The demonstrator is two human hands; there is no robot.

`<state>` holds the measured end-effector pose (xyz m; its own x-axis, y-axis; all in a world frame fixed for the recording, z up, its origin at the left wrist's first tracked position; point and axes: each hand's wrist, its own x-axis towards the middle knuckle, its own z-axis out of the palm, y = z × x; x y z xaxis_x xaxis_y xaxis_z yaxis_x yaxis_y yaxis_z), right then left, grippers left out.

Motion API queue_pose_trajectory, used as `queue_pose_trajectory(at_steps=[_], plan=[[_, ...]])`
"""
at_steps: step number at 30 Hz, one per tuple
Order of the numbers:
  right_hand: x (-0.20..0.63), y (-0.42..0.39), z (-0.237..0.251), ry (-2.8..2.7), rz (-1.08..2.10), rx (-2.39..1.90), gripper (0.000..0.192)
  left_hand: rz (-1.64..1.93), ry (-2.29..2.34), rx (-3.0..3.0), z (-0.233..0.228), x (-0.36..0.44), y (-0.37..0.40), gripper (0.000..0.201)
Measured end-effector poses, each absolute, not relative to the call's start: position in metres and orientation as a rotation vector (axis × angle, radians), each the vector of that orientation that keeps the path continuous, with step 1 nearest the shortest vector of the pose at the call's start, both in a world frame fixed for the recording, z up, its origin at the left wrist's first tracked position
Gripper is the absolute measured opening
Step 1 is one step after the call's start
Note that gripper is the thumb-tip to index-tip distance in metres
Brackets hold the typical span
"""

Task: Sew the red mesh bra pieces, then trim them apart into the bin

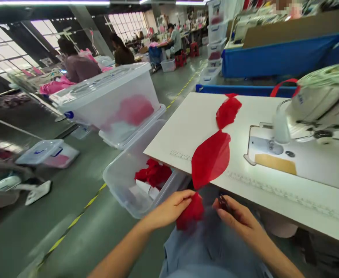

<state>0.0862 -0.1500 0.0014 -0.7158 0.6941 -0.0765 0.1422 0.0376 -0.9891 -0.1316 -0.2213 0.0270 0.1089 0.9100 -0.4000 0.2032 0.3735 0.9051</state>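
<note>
My left hand (172, 209) pinches a small red fabric piece (190, 213) over my lap, just below the table's front edge. A chain of red fabric pieces (211, 158) runs from it up across the white sewing table (187, 127) to another red piece (227, 111). My right hand (235, 219) is close beside the fabric and holds a small dark tool (222, 202), probably thread snips. The sewing machine (317, 112) stands at the right of the table.
An open clear bin (123, 185) with red pieces sits on the floor left of the table, under a lidded clear bin (111, 100). More bins and lids lie on the floor at left. Other people sit at tables in the background. A blue table stands behind.
</note>
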Motion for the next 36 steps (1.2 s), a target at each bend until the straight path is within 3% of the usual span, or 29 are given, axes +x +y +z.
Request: queue_pose_trajectory(at_steps=[3, 7, 10, 14, 17, 22, 27, 36], plan=[[0.065, -0.161, 0.0, -1.944, 1.814, -0.722, 0.037, 0.914, 1.592, 0.962, 0.019, -0.117, -0.236, 0.03], [0.053, -0.169, -0.009, -2.019, 1.54, -0.876, 0.03, 1.055, 1.414, 0.823, 0.017, -0.1, -0.237, 0.048], [0.057, -0.168, -0.018, -1.975, 1.444, -0.944, 0.023, 1.034, 1.493, 0.944, 0.017, -0.105, -0.226, 0.051], [0.068, -0.169, -0.019, -1.884, 1.517, -0.858, 0.025, 0.955, 1.331, 1.105, 0.007, -0.119, -0.203, 0.048], [0.076, -0.171, -0.017, -1.82, 1.624, -0.833, 0.028, 0.895, 1.066, 0.892, -0.003, -0.118, -0.192, 0.055], [0.082, -0.17, -0.02, -1.894, 1.673, -0.751, 0.035, 0.9, 1.083, 0.669, -0.015, -0.113, -0.191, 0.059], [0.089, -0.161, -0.024, -2.183, 1.567, -0.886, 0.033, 0.849, 1.177, 0.646, -0.012, -0.116, -0.222, 0.048], [0.086, -0.158, -0.033, -2.068, 2.163, -0.834, 0.057, 0.846, 1.369, 0.753, -0.007, -0.113, -0.265, 0.024]])
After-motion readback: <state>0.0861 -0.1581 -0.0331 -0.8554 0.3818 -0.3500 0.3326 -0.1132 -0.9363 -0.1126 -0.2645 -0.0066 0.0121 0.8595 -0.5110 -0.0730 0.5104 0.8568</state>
